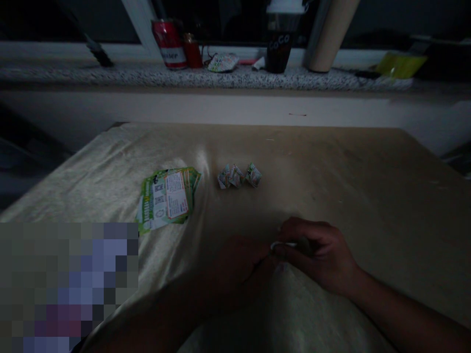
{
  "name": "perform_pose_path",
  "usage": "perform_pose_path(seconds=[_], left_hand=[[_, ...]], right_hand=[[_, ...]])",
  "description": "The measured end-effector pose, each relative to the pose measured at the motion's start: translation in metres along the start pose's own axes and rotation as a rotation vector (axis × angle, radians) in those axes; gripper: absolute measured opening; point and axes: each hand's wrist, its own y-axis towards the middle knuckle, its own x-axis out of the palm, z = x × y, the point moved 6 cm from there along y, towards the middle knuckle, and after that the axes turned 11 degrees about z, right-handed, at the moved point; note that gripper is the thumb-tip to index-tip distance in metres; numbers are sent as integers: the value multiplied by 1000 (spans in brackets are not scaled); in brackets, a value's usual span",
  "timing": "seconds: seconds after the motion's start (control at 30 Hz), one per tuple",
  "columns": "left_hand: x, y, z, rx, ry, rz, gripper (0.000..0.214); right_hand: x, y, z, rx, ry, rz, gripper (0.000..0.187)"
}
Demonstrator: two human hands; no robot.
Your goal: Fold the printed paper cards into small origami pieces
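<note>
Over the near middle of the table, my right hand (pixel 326 252) pinches a small piece of folded paper (pixel 285 244) between thumb and fingers. My left hand (pixel 241 260) is closed at the paper's other side, its fingers mostly in shadow. The paper's pale edge shows between the two hands; the rest of it is hidden. Beyond them three small folded paper shapes (pixel 236 175) stand in a row, two touching and one slightly apart to the right. A fanned stack of printed green leaflets (pixel 167 198) lies to the left of the row.
A wrinkled beige cloth covers the table (pixel 353 171). On the stone windowsill (pixel 128 76) behind it stand a red can (pixel 170 46), a small red bottle (pixel 193 51), a dark cup (pixel 279 46), a cardboard tube (pixel 331 37) and a yellow packet (pixel 401 64). The lower left is pixelated.
</note>
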Motion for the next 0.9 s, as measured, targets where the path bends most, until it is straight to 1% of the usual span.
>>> perform_pose_path(seconds=[0.07,0.13,0.23,0.33,0.43,0.5,0.6,0.7,0.8,0.9], left_hand=[[-1,0,2,25,19,-6,39],[-1,0,4,59,50,-26,37],[0,-1,7,105,89,-70,34],[0,-4,11,141,70,-104,34],[0,-7,16,170,11,-131,33],[1,-8,16,171,-24,-155,33],[1,-6,12,120,-14,-156,36],[-1,-2,6,71,120,-90,35],[-4,2,1,56,285,-28,32],[-7,4,-4,46,357,22,32]], right_hand=[[0,-1,1,21,-18,7,5],[0,-2,3,77,9,3,6],[3,-4,10,257,169,-38,13],[6,-6,16,424,319,-104,17],[8,-8,20,525,385,-165,13],[9,-8,22,550,397,-202,13],[7,-7,23,509,320,-203,15],[1,-3,21,361,133,-145,17],[-1,-1,18,196,-77,-127,16],[-1,0,18,124,-178,-122,16]])
